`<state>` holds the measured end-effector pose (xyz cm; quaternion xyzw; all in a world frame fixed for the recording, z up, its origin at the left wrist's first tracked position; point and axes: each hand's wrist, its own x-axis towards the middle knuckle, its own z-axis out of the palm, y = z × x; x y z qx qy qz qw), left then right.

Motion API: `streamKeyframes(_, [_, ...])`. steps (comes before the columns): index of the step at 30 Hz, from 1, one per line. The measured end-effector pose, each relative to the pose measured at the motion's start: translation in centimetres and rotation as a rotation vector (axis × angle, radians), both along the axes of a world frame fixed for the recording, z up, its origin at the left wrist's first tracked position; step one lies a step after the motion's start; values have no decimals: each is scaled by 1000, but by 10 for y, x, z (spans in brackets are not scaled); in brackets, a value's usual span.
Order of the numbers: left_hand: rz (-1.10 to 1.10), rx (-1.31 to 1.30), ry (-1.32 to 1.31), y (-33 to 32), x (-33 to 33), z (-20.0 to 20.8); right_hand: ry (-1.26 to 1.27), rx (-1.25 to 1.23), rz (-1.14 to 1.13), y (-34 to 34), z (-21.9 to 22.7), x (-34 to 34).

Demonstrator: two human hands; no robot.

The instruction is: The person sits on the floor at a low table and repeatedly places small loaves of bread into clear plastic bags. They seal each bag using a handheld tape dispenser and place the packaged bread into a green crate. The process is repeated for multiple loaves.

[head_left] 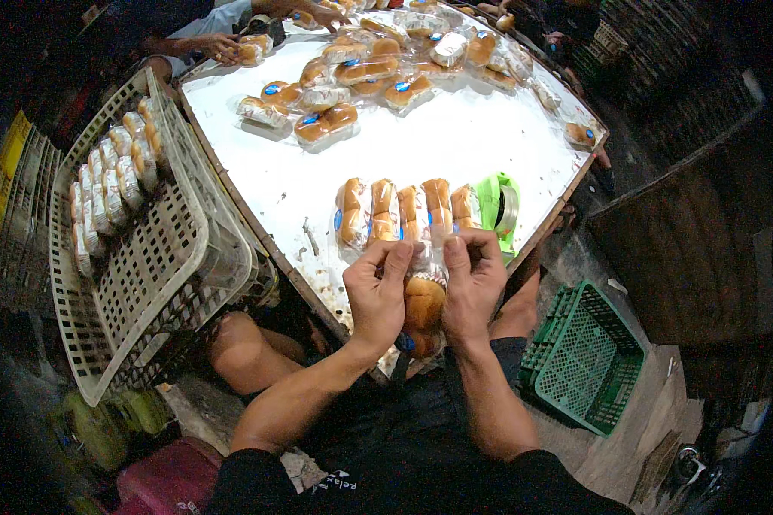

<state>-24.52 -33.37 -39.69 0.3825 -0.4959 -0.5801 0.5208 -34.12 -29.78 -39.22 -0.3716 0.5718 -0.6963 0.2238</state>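
Pinching top of bread bag between thumbs and fingers of left hand and right hand, at near edge of table. Could tear plastic by pulling too hard, or drop bread by losing pinch. Could knock row of bagged buns, directly in the way ahead. Note green tape dispenser right of row, pale crate left, green basket lower right.

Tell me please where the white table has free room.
Bare: the middle of the white table, between the far wrapped buns and the near row of packs; also left of that row, except scattered debris. Crowded: the far end.
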Motion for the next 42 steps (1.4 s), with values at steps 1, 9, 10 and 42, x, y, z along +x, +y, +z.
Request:
streamKeyframes(1, [25, 15, 5, -1, -1, -3, -33, -76, -73, -2, -6, 2])
streamKeyframes(9, [-21, 26, 25, -6, 0, -8, 185, 13, -126, -19, -6, 3])
streamKeyframes(10, [14, 50, 54, -8, -2, -6, 238, 2, -195, -18, -10, 5])
streamKeyframes(42, [-94, -517, -380, -22, 0, 1, 494, 47, 17, 10, -12, -34])
